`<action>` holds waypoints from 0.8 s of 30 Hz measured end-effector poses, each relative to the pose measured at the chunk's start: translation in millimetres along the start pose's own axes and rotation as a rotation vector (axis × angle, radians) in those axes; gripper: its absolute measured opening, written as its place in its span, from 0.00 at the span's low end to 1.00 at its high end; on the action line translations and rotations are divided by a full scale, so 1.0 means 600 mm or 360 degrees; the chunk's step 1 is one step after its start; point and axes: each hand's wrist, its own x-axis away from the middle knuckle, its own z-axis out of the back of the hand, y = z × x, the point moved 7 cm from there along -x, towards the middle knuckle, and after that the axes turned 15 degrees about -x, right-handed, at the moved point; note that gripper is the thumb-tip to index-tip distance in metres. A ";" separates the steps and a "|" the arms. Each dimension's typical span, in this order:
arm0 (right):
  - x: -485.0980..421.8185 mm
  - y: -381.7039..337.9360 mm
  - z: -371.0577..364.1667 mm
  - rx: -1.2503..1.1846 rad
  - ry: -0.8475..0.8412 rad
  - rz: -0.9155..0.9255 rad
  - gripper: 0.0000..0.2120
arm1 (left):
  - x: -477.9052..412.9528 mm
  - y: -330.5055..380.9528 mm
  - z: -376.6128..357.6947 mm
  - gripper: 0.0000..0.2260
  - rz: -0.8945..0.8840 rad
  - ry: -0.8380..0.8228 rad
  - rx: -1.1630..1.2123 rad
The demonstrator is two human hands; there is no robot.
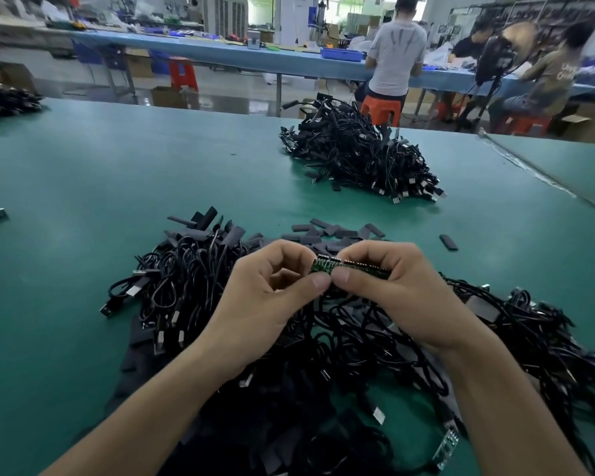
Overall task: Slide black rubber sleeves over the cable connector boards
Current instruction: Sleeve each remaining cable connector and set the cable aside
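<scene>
The left hand (268, 290) and right hand (395, 286) each pinched a green connector board (327, 266) between thumb and fingers, held above a tangled pile of black cables (193, 290), with loose black rubber sleeves (340, 232) lying just beyond on the green table (83, 187).

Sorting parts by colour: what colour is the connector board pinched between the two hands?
Green connector board, clearest in the head view.

Both hands pinch a green board (349, 267) over a cable heap (323, 338) on the green table (83, 201): left hand (272, 297) at its left end, right hand (392, 286) along the rest; loose sleeves (337, 231) lie just behind
</scene>
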 end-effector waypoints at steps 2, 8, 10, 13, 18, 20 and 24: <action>0.000 0.007 -0.004 -0.0081 -0.0051 -0.0010 0.07 | 0.000 0.001 0.001 0.07 -0.0013 0.0013 0.0013; -0.001 0.028 -0.010 -0.0254 -0.0087 -0.0062 0.08 | 0.000 -0.005 0.005 0.04 0.0035 -0.0055 0.0131; -0.002 0.032 -0.010 -0.0290 -0.0097 -0.0076 0.08 | 0.001 -0.009 0.003 0.06 0.0094 -0.0082 0.0203; 0.001 0.037 -0.017 -0.0457 -0.0132 -0.0115 0.07 | 0.005 -0.012 -0.007 0.07 0.0205 -0.0174 0.0452; 0.001 0.025 -0.008 -0.0505 -0.0015 -0.0180 0.08 | 0.005 -0.005 -0.006 0.04 0.0236 -0.0164 0.0615; 0.006 0.013 0.026 -0.0445 0.0204 -0.0260 0.10 | -0.001 0.001 0.003 0.05 0.0199 -0.0099 0.0688; 0.031 -0.016 0.109 0.0775 0.0805 -0.0279 0.08 | -0.007 0.005 0.031 0.07 0.0122 0.0141 0.0712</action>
